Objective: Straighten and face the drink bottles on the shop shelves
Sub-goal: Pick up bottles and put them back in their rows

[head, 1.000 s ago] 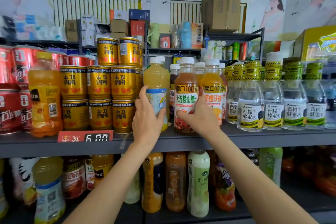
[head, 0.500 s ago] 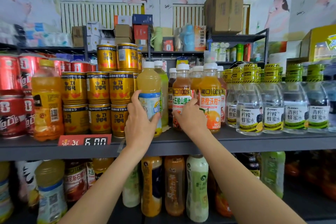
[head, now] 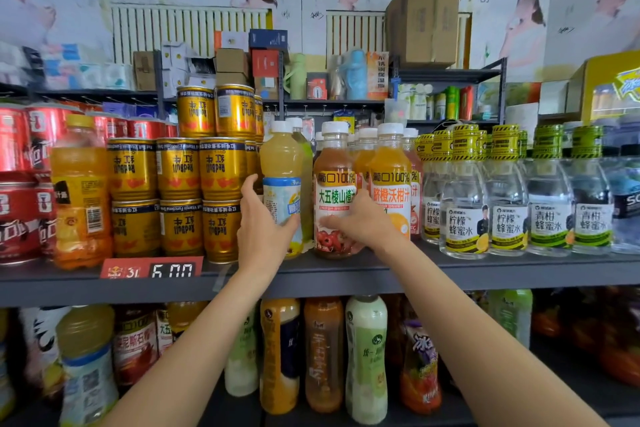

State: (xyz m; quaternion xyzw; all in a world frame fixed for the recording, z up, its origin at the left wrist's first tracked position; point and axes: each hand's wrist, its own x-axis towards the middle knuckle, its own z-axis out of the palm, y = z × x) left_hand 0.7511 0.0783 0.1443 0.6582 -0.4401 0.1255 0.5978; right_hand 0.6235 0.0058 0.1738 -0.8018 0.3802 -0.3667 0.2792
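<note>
Left hand [head: 265, 229] wrapped around the lower half of a pale yellow juice bottle [head: 282, 163], thumb up on its left side, fingers curled across the blue-and-white label. Bottle upright on the grey shelf [head: 346, 274], just right of the stacked gold cans [head: 180, 198]. Right hand [head: 362, 222] curled round the lower part of a reddish-brown juice bottle [head: 334, 180] with a white cap, fingers lying over the red fruit picture on its label. That bottle upright too, label facing out, just beside the yellow one and touching an orange juice bottle [head: 391, 166] on its right. Further right, a row of clear bottles [head: 464, 218] with yellow-and-black caps. At far left, red cans [head: 20, 191] and an orange drink bottle [head: 81, 198]. More bottles on the lower shelf [head: 571, 402].
</note>
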